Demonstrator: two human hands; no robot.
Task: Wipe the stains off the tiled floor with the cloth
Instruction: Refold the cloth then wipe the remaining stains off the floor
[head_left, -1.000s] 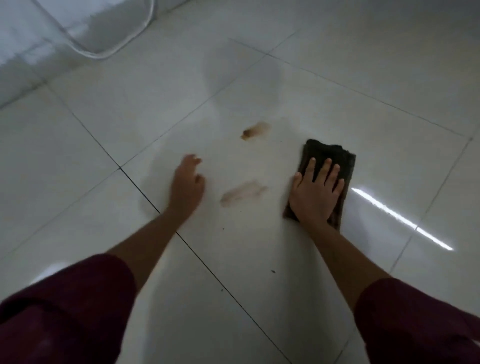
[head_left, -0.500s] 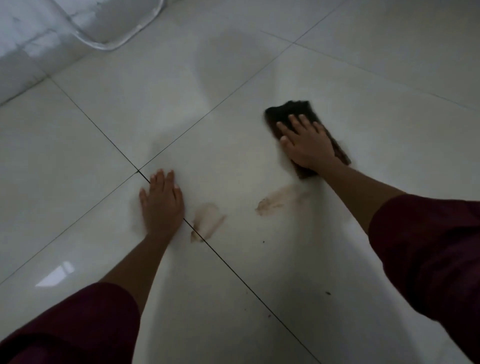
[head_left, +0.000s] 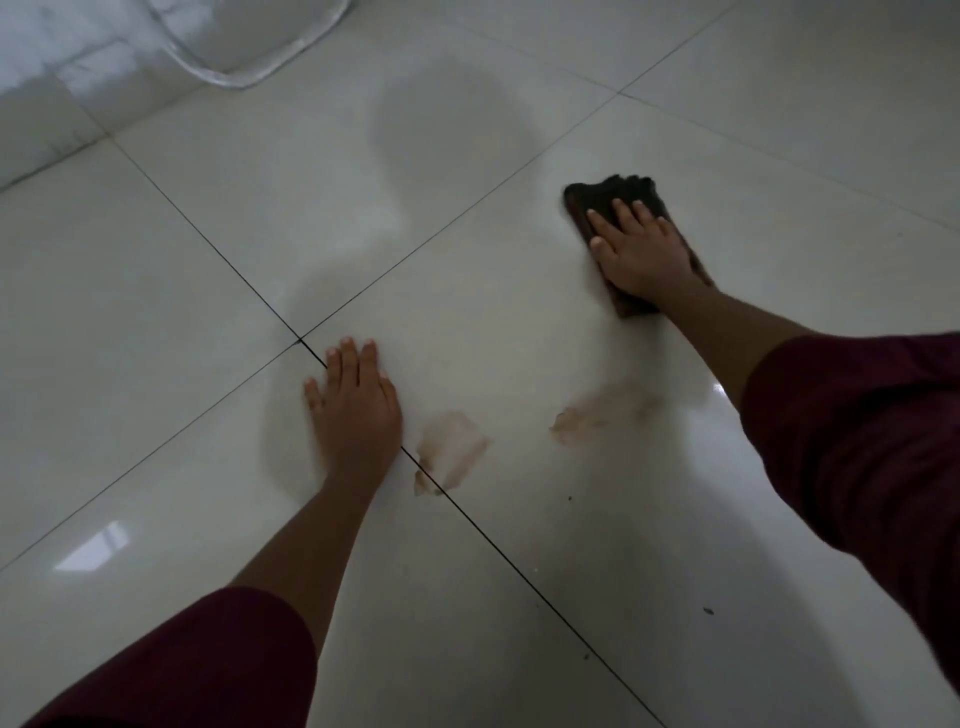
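A dark brown folded cloth (head_left: 613, 195) lies flat on the pale tiled floor (head_left: 208, 291) at the upper right. My right hand (head_left: 641, 249) presses on it with straight fingers, covering most of it. Two brownish stains show nearer to me: one smeared stain (head_left: 597, 415) below the cloth, and another stain (head_left: 449, 452) across a tile joint. My left hand (head_left: 356, 410) rests flat on the floor just left of that second stain, fingers straight, over the joint line.
A white curved object (head_left: 249, 47) stands at the far top left beside a light wall base (head_left: 36, 119). Dark grout lines cross the floor. A few small dark specks (head_left: 707, 611) lie at the lower right.
My right hand slid the cloth from the right of the stains up over the far stain, which no longer shows. My left hand came down flat on the floor.
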